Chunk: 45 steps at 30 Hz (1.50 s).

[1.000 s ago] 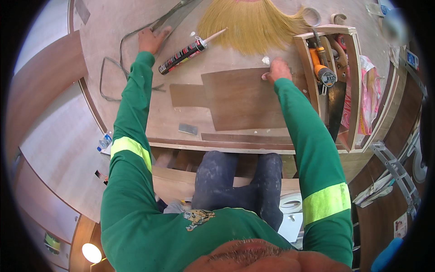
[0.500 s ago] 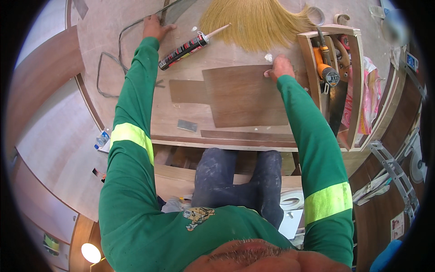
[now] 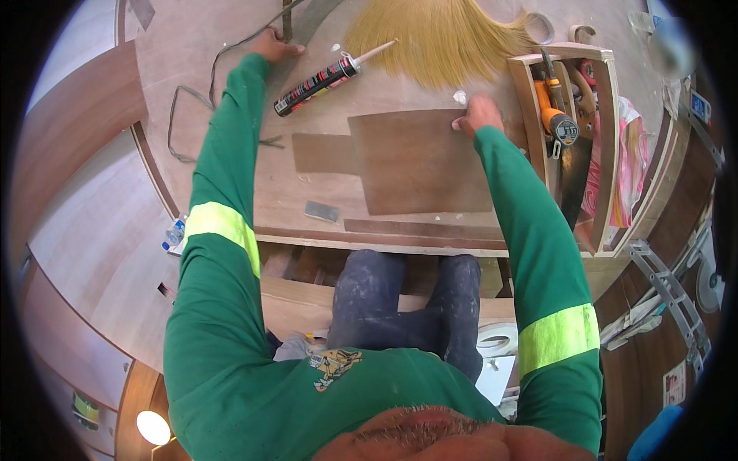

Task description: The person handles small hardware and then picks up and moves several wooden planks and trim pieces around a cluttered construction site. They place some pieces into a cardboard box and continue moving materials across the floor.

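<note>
My left hand (image 3: 275, 47) lies at the far left part of the wooden worktop, empty, with its thumb stretched out to the right. A thin dark cord (image 3: 209, 73) runs beside it, and a narrow upright piece (image 3: 287, 21) stands just beyond its fingers. My right hand (image 3: 481, 114) is closed at the far right corner of a flat brown sheet (image 3: 427, 165), its thumb on the edge; the fingertips are hidden. A smaller brown piece (image 3: 323, 154) adjoins that sheet on the left. Between my hands lies a black sealant cartridge (image 3: 317, 86) with a pale nozzle.
A broom head (image 3: 438, 38) spreads along the far side. On the right stands a wooden tool box (image 3: 607, 146) with an orange-handled tool (image 3: 555, 115) and a saw (image 3: 573, 180). A small grey block (image 3: 321, 211) and a brown strip (image 3: 419, 229) lie near the front edge.
My left hand has shifted slightly to the right near the cord. The right hand stays at the sheet's corner. The whole view has moved a little.
</note>
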Motion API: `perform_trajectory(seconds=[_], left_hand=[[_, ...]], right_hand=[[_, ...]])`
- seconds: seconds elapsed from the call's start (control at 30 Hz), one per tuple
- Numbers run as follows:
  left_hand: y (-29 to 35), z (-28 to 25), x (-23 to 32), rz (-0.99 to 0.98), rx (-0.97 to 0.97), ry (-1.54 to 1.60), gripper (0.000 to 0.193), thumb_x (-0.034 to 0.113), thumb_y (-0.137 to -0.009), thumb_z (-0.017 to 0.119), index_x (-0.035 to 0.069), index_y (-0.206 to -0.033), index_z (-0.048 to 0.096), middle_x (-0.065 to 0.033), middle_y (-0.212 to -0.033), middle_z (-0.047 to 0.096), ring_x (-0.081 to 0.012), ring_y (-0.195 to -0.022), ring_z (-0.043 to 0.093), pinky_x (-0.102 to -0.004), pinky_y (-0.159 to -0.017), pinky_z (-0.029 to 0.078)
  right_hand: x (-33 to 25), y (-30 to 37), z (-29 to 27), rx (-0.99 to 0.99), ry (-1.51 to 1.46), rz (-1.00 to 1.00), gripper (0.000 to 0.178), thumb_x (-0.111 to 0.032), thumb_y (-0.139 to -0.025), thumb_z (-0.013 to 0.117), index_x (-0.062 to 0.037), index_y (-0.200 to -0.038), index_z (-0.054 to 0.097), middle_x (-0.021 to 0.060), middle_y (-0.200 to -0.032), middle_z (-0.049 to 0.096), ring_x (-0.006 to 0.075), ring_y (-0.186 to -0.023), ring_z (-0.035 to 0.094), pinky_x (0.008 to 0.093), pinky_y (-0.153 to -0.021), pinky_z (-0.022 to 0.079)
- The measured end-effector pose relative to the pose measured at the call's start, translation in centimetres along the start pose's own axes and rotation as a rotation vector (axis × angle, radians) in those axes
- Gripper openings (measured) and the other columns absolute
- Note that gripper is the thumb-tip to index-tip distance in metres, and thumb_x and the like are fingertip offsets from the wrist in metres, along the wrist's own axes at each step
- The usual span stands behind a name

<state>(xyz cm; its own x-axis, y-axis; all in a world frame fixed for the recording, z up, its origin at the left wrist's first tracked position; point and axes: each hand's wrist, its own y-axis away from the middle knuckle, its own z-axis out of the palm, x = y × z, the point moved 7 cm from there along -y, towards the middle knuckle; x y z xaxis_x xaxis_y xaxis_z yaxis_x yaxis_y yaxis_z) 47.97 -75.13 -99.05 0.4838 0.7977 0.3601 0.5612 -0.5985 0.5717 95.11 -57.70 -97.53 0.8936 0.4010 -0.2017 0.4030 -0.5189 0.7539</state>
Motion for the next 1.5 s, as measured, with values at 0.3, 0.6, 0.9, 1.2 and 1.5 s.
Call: perform_trajectory(seconds=[0.3, 0.6, 0.9, 1.2, 1.5], left_hand=[[15.7, -7.4, -4.3, -0.18, -0.508, -0.074, 0.045, 0.034, -0.09, 0.072, 0.002, -0.12, 0.065, -0.0073, -0.104, 0.069, -0.0187, -0.094, 0.063, -0.035, -0.09, 0.049], [50.5, -1.1, -5.7, -0.586, -0.569, 0.858, 0.043, 0.022, -0.094, 0.065, 0.005, -0.132, 0.053, -0.0021, -0.106, 0.065, -0.0129, -0.092, 0.061, -0.0271, -0.082, 0.051], [58.1, 7.6, 9.1, -0.36, -0.75, 1.298, 0.051, 0.02, -0.097, 0.065, 0.004, -0.141, 0.044, -0.0009, -0.106, 0.06, -0.0101, -0.093, 0.06, -0.0284, -0.082, 0.052], [63.6, -1.7, 15.1, -0.065, -0.723, 1.062, 0.055, 0.019, -0.097, 0.066, 0.004, -0.144, 0.04, -0.0021, -0.115, 0.06, -0.011, -0.099, 0.06, -0.0295, -0.089, 0.051], [54.8, -16.4, 13.6, 0.561, -0.111, 1.432, 0.114, 0.077, -0.085, 0.057, 0.003, -0.16, 0.012, -0.0173, -0.165, 0.024, -0.0321, -0.153, 0.023, -0.0459, -0.123, 0.023]], right_hand=[[0.3, 0.1, 0.1, 0.04, 0.057, 0.008, 0.07, -0.027, -0.065, 0.096, 0.0026, -0.119, 0.063, 0.0201, -0.121, 0.065, 0.0391, -0.114, 0.063, 0.0434, -0.097, 0.055], [0.6, 1.5, 1.1, 0.262, 0.065, -0.266, 0.077, -0.042, -0.072, 0.089, 0.0073, -0.123, 0.057, 0.0318, -0.122, 0.06, 0.0426, -0.116, 0.061, 0.0472, -0.099, 0.051], [-14.7, 32.7, 10.8, -0.841, -1.688, -0.004, 0.097, -0.071, -0.083, 0.067, 0.0003, -0.144, 0.042, 0.0236, -0.116, 0.065, 0.0368, -0.111, 0.066, 0.0591, -0.089, 0.057], [-22.8, 40.3, 1.1, -0.556, -1.778, -0.245, 0.021, -0.018, -0.102, 0.058, -0.0009, -0.113, 0.051, 0.0136, -0.098, 0.069, 0.0223, -0.074, 0.07, 0.0369, -0.062, 0.06], [-33.7, 42.5, -15.7, -0.613, -0.985, -0.971, 0.036, -0.02, -0.102, 0.057, 0.0046, -0.127, 0.05, 0.0186, -0.101, 0.072, 0.0234, -0.073, 0.073, 0.0359, -0.063, 0.061]])
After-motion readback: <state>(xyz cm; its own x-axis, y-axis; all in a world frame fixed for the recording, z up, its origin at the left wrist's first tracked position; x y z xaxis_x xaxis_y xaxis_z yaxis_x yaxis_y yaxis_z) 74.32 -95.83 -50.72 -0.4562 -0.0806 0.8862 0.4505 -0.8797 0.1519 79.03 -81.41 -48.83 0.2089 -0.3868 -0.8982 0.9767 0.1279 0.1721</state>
